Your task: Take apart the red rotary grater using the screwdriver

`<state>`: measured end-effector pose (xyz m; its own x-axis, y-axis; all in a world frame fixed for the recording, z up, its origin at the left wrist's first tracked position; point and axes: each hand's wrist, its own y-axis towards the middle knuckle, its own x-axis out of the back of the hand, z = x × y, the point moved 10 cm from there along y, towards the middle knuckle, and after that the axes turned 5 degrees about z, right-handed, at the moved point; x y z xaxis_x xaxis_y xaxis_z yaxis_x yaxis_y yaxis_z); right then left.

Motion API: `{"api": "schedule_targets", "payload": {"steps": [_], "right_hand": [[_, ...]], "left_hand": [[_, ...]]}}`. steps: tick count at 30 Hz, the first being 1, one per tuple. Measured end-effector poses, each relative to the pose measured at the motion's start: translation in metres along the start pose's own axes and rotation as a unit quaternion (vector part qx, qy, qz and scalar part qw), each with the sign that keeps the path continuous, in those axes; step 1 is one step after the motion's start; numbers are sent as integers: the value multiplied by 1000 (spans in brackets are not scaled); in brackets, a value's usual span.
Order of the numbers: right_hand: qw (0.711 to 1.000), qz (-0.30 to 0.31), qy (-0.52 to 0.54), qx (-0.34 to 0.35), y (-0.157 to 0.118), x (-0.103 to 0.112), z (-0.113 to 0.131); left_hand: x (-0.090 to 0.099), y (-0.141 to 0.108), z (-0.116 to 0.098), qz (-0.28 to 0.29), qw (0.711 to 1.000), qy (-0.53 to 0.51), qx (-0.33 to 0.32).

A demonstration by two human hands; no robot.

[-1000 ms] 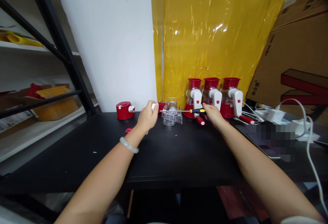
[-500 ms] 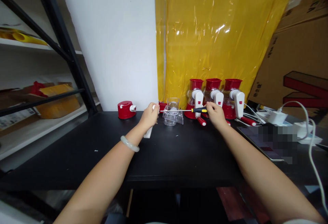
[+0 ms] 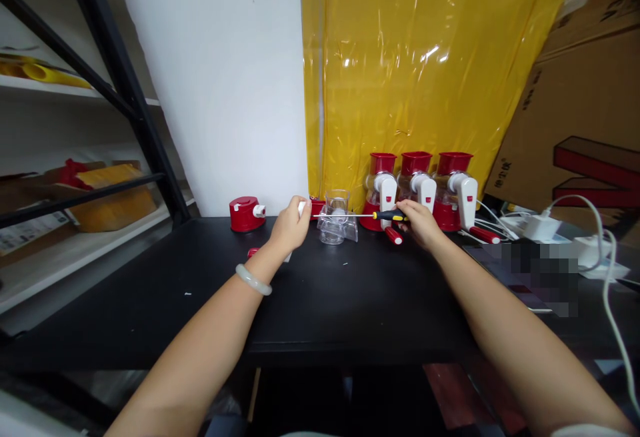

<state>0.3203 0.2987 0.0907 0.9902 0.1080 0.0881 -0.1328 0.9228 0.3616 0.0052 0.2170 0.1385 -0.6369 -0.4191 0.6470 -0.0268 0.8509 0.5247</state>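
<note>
My left hand is closed around a white crank handle. Its red grip pokes out to the left, behind my wrist; most of the crank is hidden by the hand. In my right hand is a screwdriver with a black and yellow handle, held level. Its thin shaft points left, and the tip ends beside the crank; whether it touches a screw is too small to tell. Behind the shaft stands a clear plastic grater body, with a red part next to it.
A red round base with a white knob stands at the left on the black table. Three red and white drum graters line the back right. Farther right are a tablet, white chargers and cables. A shelf rack stands left.
The crank handle has turned in my left hand, so its red grip now shows left of the wrist. My right fingers have shifted on the screwdriver handle and lie more extended along it.
</note>
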Motion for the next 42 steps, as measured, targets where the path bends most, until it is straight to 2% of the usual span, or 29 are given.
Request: {"api": "schedule_targets", "payload": {"steps": [5, 8, 11, 13, 17, 22, 27, 33, 38, 42], "right_hand": [[995, 39, -7, -95, -7, -14, -15], [993, 14, -26, -118, -9, -9, -17], [995, -29, -33, -92, -5, 4, -15], [996, -52, -51, -59, -1, 12, -12], [992, -74, -101, -16, 2, 20, -10], [986, -91, -141, 14, -2, 22, 0], [973, -118, -187, 70, -12, 23, 23], [948, -138, -232, 166, -29, 16, 57], [951, -127, -227, 166, -30, 12, 57], [975, -128, -134, 121, -22, 15, 43]], "left_hand": [[21, -11, -32, -61, 989, 99, -90], [21, -18, -46, -62, 978, 129, -150], [17, -22, -54, -51, 974, 124, -184], [15, -21, -53, -47, 979, 105, -171], [12, -17, -42, -36, 992, 66, -104], [10, -14, -37, -24, 994, 58, -90], [7, -10, -27, -21, 997, 47, -51], [-7, -3, 0, 3, 999, -28, 22], [-17, 0, 14, 18, 985, -160, 59], [-23, 0, 15, 28, 962, -259, 85]]}}
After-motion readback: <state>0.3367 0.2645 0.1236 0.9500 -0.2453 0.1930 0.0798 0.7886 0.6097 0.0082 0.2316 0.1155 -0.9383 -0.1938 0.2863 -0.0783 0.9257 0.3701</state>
